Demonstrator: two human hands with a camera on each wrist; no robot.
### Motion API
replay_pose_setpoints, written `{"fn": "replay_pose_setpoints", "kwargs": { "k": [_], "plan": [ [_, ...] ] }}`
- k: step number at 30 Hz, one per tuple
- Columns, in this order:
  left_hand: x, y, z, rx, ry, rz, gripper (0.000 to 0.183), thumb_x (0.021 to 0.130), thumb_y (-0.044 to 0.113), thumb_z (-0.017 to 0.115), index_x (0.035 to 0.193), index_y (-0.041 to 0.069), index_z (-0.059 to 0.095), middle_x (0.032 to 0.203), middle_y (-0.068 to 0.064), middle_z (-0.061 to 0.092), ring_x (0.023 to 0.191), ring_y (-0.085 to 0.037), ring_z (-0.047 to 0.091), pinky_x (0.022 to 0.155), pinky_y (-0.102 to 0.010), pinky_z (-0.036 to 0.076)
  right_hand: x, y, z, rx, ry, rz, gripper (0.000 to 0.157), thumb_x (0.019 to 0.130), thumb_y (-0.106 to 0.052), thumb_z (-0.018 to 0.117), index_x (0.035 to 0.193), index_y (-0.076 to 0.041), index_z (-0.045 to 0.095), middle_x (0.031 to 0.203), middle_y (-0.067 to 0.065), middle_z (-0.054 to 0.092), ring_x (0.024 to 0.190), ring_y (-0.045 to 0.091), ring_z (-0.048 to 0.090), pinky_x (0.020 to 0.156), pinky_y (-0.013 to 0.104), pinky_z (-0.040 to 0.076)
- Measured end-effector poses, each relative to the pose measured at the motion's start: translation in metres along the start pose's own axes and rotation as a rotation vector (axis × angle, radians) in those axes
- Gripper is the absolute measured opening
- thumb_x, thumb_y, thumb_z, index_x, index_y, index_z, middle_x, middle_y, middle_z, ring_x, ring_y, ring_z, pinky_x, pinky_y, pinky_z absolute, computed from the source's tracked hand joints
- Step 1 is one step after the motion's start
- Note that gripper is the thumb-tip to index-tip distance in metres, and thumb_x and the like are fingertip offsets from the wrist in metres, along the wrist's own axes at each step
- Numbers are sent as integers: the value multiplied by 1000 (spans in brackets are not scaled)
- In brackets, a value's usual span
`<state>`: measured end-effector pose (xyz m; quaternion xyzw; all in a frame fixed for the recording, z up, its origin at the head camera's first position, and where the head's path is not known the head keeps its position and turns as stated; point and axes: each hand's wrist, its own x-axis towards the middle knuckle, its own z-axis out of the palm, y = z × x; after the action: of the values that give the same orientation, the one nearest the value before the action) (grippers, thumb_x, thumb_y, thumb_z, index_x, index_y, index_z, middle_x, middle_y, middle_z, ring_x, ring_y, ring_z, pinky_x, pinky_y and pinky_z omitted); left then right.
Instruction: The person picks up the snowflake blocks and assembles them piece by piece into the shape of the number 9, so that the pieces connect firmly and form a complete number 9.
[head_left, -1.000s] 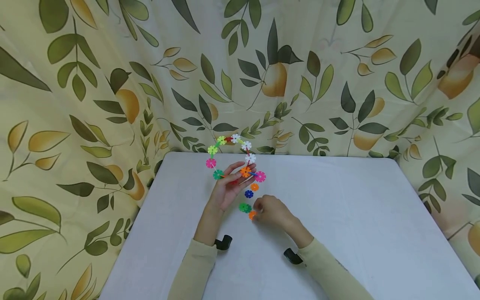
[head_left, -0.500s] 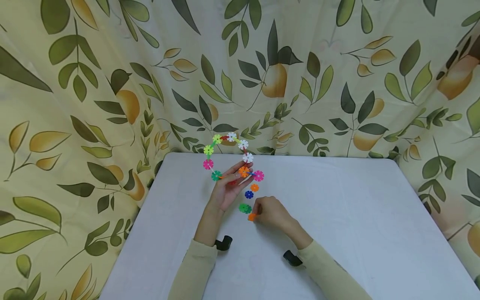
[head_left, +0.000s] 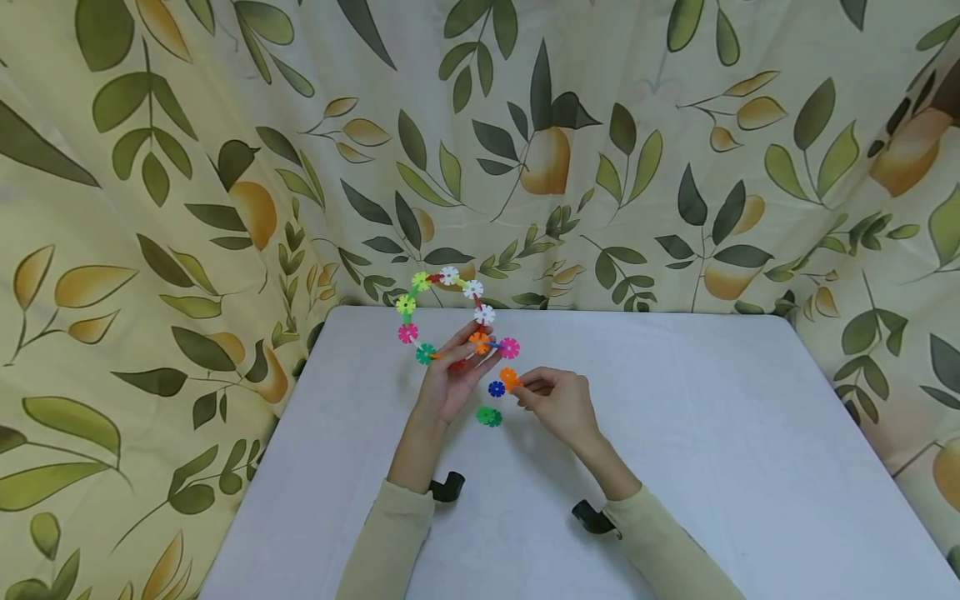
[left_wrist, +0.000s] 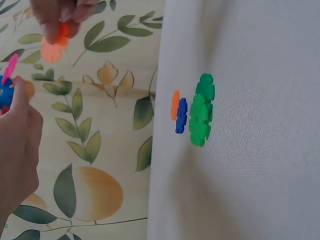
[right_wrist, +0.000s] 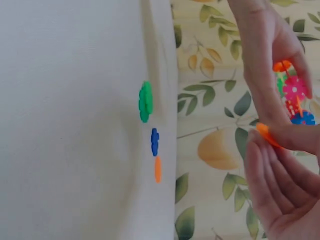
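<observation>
My left hand (head_left: 448, 390) holds up a ring of linked snowflake discs (head_left: 484, 315) in white, yellow-green, pink, green and orange. One pink disc (head_left: 510, 348) sticks out at its right side. My right hand (head_left: 564, 407) pinches a single orange snowflake disc (right_wrist: 269, 135) between thumb and fingers, raised off the table, just below and right of the ring. In the left wrist view the same orange disc (left_wrist: 54, 49) hangs from the right fingertips. Fingers hide the lower part of the ring.
On the white table (head_left: 712, 433) lie two overlapping green discs (head_left: 489, 416), a blue disc (head_left: 497, 388) and another orange disc (right_wrist: 158, 170). A leaf-patterned curtain (head_left: 630, 50) hangs behind the far edge. Black wrist cameras (head_left: 448, 487) sit below both hands.
My right hand has lifted the orange disc from beside the green ones and moved it up, away from me, toward the ring. The ring has shifted slightly left in my left hand.
</observation>
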<state>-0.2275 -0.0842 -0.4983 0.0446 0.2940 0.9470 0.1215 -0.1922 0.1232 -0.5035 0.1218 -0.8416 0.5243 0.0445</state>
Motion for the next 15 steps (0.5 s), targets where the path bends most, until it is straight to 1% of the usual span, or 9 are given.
{"fn": "replay_pose_setpoints", "kwargs": {
  "k": [3,5,8,11,15],
  "plan": [
    [0,0,0,-17,18,-3,47,104,3,51,151,7,53,145,-14,56,140,-41,49,109,-48,48,0,-2,0,36,98,-44,8,89,-13,84,92,-9,79,81,0,77,68,15,75,64,27,61],
    [0,0,0,-12,15,-4,47,104,3,51,151,7,53,146,-15,55,139,-42,50,109,-48,49,1,-3,0,43,159,-86,7,88,-12,84,92,-9,79,82,0,77,68,11,74,64,26,61],
    [0,0,1,-8,22,-8,47,104,3,51,151,7,53,147,-15,55,138,-42,51,108,-48,49,1,-3,1,46,238,-136,7,88,-12,85,92,-10,79,83,-1,78,71,10,75,66,24,60],
    [0,-1,1,-21,18,-12,47,104,3,51,151,6,53,147,-16,54,139,-42,51,108,-48,49,2,-4,1,37,295,-177,8,88,-14,85,92,-10,80,84,-1,78,72,11,75,67,21,60],
    [1,-3,2,-28,-5,-8,49,105,2,51,153,5,49,152,-18,51,143,-41,48,109,-49,47,3,-4,1,9,337,-234,9,88,-15,85,93,-10,81,86,-1,79,72,13,74,67,19,59]
  ]
}}
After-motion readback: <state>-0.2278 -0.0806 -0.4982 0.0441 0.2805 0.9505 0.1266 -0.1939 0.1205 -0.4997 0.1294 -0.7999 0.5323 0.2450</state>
